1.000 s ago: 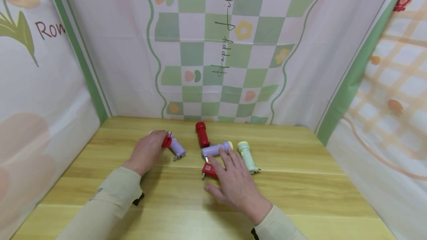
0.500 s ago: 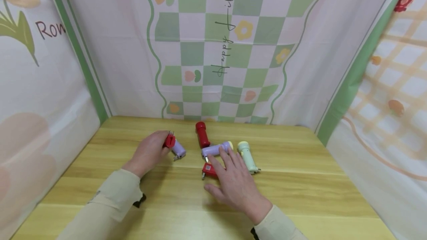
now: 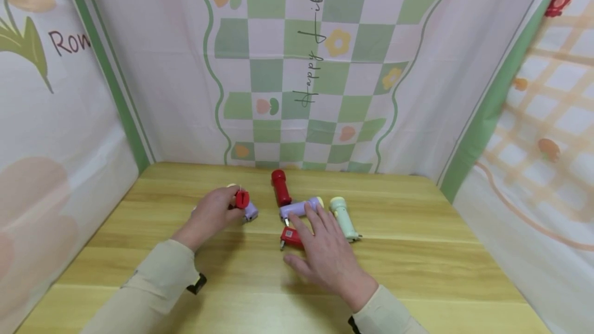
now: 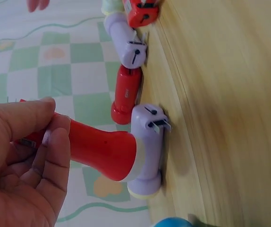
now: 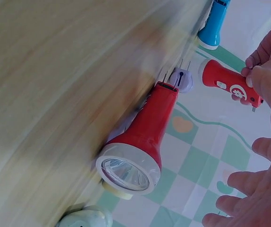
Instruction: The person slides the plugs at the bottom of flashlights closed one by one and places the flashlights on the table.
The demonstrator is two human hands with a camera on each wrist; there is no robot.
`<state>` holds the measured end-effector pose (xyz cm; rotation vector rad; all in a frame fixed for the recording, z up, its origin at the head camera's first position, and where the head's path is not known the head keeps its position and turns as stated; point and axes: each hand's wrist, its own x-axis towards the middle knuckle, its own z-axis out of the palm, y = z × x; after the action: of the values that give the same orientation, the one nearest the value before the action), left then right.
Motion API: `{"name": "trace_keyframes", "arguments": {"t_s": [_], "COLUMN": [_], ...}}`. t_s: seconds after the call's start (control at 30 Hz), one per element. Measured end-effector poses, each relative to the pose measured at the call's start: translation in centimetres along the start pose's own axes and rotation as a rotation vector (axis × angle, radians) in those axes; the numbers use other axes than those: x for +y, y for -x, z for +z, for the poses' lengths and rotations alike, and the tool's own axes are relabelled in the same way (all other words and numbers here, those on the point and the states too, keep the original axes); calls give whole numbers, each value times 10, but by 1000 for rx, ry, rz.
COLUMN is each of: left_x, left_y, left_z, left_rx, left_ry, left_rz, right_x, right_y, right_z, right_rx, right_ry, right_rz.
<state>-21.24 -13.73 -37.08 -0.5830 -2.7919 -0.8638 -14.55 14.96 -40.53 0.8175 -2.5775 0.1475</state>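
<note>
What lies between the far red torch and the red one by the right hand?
A purple torch, seen in the head and left wrist views.

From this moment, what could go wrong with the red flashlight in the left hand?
The red flashlight, held toward its tail, might slip from the left hand and knock the nearest purple flashlight. That one's exposed prongs could also catch or bend if something presses them.

Held red flashlight (image 4: pixel 102 150) in smooth plastic, soft-sheened wood-grain tabletop (image 3: pixel 260 293), matt cloth backdrop (image 3: pixel 176 66).
</note>
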Motion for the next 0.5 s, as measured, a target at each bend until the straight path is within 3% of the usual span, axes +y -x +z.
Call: {"name": "trace_keyframes", "arguments": {"t_s": [0.5], "left_x": [16], "left_y": [9], "left_z": [7], "left_rx": [-85], "left_ry": [257], "left_rz": [12], "right_x": [-3], "right_y": [-3], "right_z": [-2], "right_rx": [3], "right_ry": [-33], "right_rz": [9]}}
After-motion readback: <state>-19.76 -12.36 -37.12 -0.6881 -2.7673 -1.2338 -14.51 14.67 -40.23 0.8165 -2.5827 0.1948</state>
